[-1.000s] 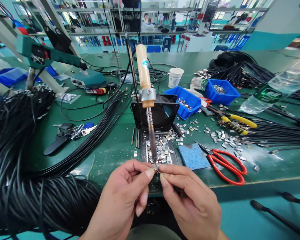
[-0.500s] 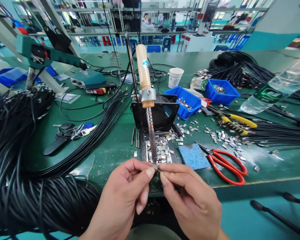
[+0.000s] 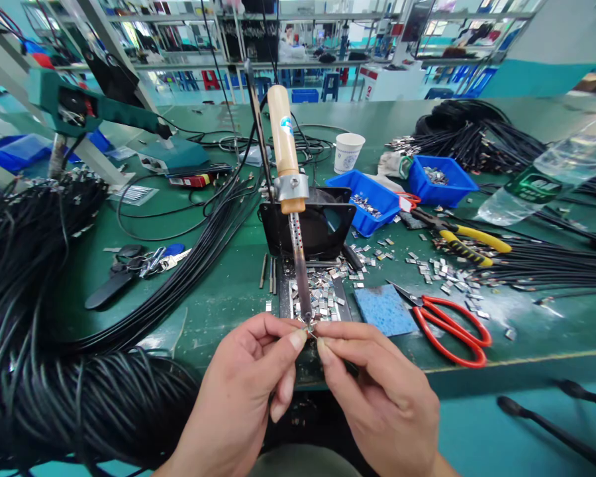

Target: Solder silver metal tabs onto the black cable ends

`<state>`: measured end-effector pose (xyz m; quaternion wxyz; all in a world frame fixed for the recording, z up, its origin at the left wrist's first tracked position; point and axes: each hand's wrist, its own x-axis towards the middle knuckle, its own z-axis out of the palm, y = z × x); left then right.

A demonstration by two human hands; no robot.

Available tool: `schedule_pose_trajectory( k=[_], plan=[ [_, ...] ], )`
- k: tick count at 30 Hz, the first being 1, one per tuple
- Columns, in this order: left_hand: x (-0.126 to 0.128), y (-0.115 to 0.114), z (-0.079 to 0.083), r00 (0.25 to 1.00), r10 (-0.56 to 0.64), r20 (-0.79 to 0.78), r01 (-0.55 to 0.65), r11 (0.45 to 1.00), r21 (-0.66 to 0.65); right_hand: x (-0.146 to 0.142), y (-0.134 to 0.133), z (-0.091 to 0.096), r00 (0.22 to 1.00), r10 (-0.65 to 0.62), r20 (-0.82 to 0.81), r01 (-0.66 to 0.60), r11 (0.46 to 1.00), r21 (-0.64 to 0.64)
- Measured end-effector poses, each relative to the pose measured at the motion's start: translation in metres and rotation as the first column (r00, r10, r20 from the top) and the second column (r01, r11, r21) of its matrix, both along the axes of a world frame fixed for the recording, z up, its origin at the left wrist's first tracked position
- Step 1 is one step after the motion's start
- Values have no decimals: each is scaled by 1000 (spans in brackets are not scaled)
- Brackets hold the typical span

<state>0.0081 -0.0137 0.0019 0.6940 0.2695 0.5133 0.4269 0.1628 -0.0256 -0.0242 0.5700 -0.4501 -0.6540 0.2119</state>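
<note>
A soldering iron [image 3: 285, 149] with a pale wooden handle is clamped in a stand, its tip pointing down between my hands. Just under that tip, my left hand [image 3: 253, 371] pinches a small metal piece between thumb and forefinger. My right hand [image 3: 380, 387] is closed in a pinch on a thin silvery wire [image 3: 313, 335] that reaches toward the same spot. The fingertips of both hands nearly meet, so most of the small piece is hidden. Behind them lies a heap of small metal connectors [image 3: 322, 291].
Black cable bundles [image 3: 94, 397] fill the left side. On the right are a blue sponge [image 3: 385, 310], red-handled scissors [image 3: 451, 328], yellow-handled pliers [image 3: 469, 242], blue bins [image 3: 370, 205] and a plastic bottle [image 3: 531, 189]. A black fan [image 3: 308, 228] stands behind the iron; a paper cup [image 3: 348, 154] is farther back.
Both hands stay almost in place under the iron tip, with only a slight shift of the fingertips. The whole view has moved very little.
</note>
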Motion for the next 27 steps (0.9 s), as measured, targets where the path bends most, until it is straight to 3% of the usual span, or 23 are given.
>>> schedule_pose_trajectory(
  k=[27],
  plan=[
    [0,3,1,1000,8,6,-8,1000,15,0,0,-1,1000,-4,15,4,1000,-12]
  ],
)
